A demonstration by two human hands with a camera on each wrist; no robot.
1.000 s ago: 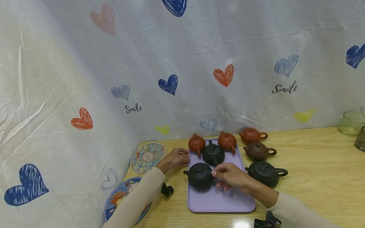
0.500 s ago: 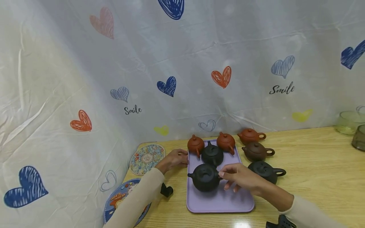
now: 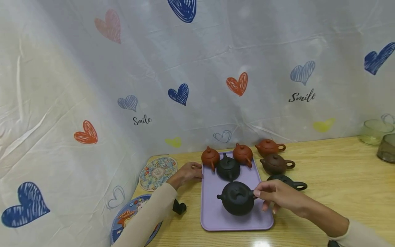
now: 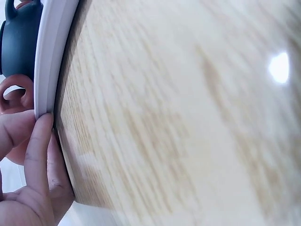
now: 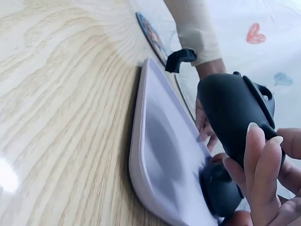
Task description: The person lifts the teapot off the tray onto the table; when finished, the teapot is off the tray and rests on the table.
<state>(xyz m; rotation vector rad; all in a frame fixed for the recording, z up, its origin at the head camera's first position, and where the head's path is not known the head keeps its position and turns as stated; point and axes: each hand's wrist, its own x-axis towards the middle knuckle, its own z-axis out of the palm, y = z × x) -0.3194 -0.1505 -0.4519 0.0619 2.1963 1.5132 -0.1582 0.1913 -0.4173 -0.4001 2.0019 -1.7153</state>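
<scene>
My right hand pinches the handle of a large black teapot between thumb and fingers. In the right wrist view this teapot hangs above the lilac tray, its shadow falling on the surface below. At the tray's left rim, my left hand grips the edge with thumb and forefinger. A smaller black teapot stands on the tray's far half, between two red-brown teapots, one at the left corner and one at the right.
Right of the tray stand a red-brown teapot, a dark brown teapot and a black teapot partly behind my right hand. Two round patterned mats lie left. Glass vessels stand far right, and a heart-print curtain hangs behind.
My right hand has carried the large black teapot rightward and nearer to me, from the tray's left side. The left hand keeps its hold on the tray rim.
</scene>
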